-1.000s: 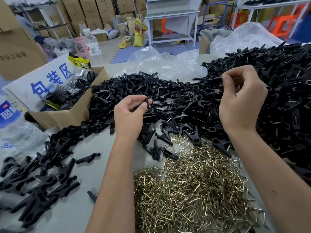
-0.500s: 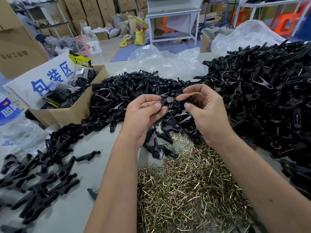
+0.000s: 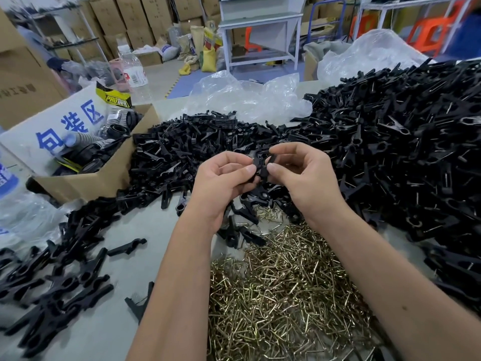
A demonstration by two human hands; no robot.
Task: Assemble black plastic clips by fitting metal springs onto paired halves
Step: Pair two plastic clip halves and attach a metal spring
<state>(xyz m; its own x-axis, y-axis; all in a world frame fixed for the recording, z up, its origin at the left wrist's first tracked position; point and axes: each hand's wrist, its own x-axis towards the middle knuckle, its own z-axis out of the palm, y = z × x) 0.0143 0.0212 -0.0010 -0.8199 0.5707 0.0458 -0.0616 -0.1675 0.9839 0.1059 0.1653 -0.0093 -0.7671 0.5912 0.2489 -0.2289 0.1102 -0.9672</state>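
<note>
Both hands are together now: my left hand point(image 3: 223, 175) and right hand point(image 3: 299, 175), apart a second ago, each grip pinched on a black clip half point(image 3: 263, 162), mating the pair above the desk point(image 3: 156, 230). Springs point(image 3: 286, 295) wait just below; I need one next.

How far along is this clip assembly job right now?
Done: the big right-hand pile shows clips with metal springs fitted. In hand: the left hand and right hand pinch black clip halves together, no spring visible on them. Left: a heap of loose halves and a springs pile.
</note>
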